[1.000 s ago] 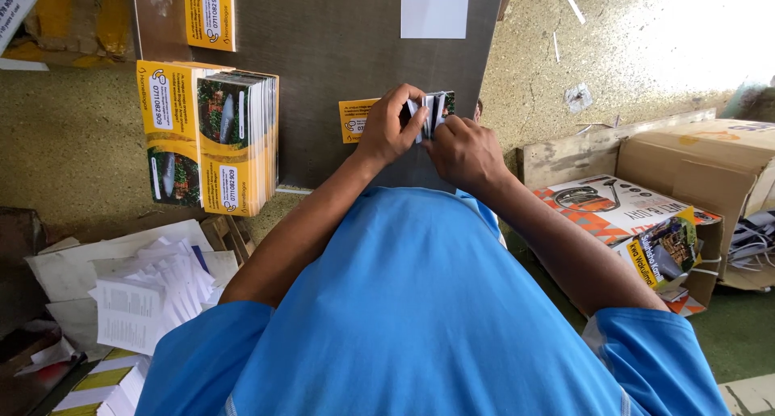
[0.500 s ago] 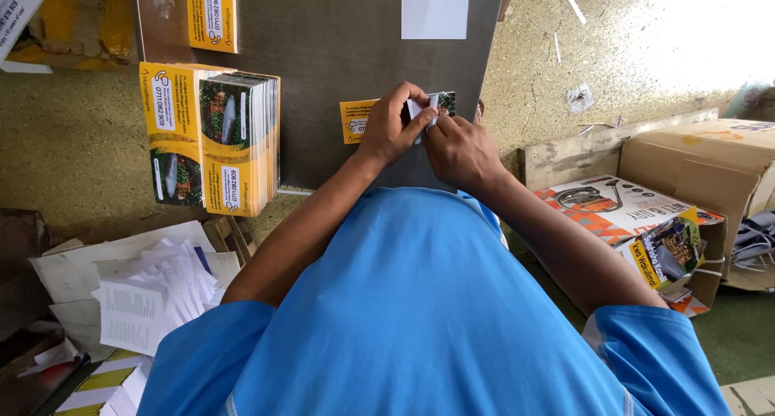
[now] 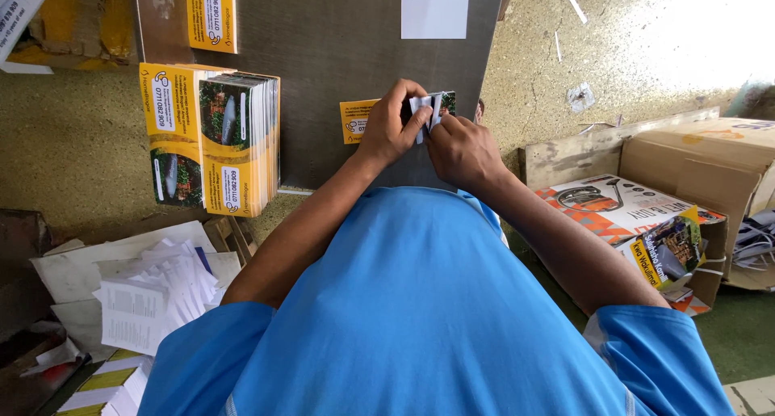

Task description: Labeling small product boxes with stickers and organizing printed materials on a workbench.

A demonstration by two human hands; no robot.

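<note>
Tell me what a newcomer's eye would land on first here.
First, the two hands meeting at the centre of the dark grey table: the left hand and right hand together pinch a small bundle of printed cards. Next, the tall stack of yellow printed leaflets on the table's left edge. The bright blue shirt fills the lower frame.

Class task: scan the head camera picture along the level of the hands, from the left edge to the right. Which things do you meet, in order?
Stack of yellow leaflets → small yellow card → left hand → small packet → right hand → cardboard boxes.
</note>
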